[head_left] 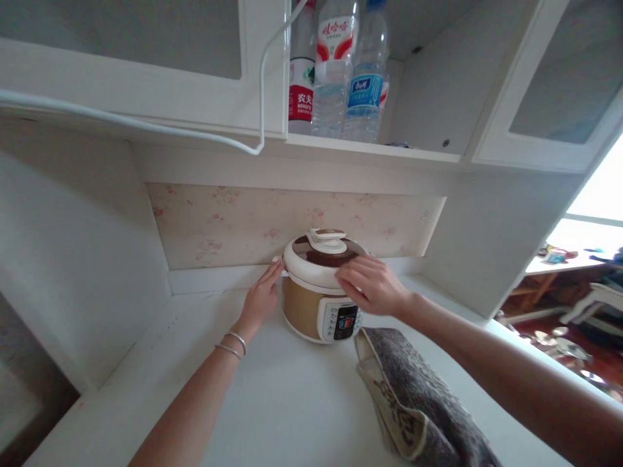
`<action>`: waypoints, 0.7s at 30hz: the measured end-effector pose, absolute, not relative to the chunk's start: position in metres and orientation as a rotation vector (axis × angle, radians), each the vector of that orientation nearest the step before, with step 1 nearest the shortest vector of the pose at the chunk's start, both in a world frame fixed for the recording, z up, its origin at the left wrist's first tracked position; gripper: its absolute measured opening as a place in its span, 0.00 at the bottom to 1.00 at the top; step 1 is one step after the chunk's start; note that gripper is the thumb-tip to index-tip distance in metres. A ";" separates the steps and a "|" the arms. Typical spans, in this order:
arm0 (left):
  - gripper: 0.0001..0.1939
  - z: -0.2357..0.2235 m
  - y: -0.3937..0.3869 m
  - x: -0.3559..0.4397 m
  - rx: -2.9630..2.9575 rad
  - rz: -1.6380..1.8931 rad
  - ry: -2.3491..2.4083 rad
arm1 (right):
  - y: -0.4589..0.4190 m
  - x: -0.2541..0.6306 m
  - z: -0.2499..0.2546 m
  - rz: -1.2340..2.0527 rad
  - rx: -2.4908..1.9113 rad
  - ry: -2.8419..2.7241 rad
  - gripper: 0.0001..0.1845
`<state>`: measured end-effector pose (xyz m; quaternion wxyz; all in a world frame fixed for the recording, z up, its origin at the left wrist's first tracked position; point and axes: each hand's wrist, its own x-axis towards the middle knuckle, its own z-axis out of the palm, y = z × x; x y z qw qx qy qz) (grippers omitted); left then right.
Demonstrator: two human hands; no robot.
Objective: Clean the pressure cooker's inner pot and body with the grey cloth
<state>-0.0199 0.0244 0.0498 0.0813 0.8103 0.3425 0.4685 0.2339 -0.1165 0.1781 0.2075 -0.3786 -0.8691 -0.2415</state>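
A gold and white electric pressure cooker [302, 305] stands on the white counter, with its lid [311, 269] in place and the lid handle on top. My left hand [260, 295] is at the cooker's left side, its fingers closed on the small side handle. Over the right front of the lid rim is my right hand [372, 282], its fingers bent and pressed together; what they hold, if anything, is hidden. Below that hand, the control panel [344, 320] faces me. A folded grey-brown towel [418, 389] lies on the counter beneath my right forearm.
Overhead, an open cabinet shelf [418, 152] holds several plastic bottles [335, 71]. A white cable [195, 134] hangs across the cabinet front. Flowered wallpaper [233, 220] lines the back wall. At far right, another room shows a table [549, 264] and things on the floor.
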 end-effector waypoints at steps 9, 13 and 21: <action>0.28 0.055 0.018 -0.018 2.529 1.363 1.128 | -0.241 0.320 0.049 0.319 -1.617 -2.173 0.22; 0.27 0.060 0.018 -0.020 2.613 1.317 1.202 | -0.254 0.343 -0.003 0.583 -1.958 -2.074 0.48; 0.24 0.071 0.024 -0.023 2.648 1.252 1.290 | -0.249 0.341 -0.026 0.366 -2.076 -2.003 0.43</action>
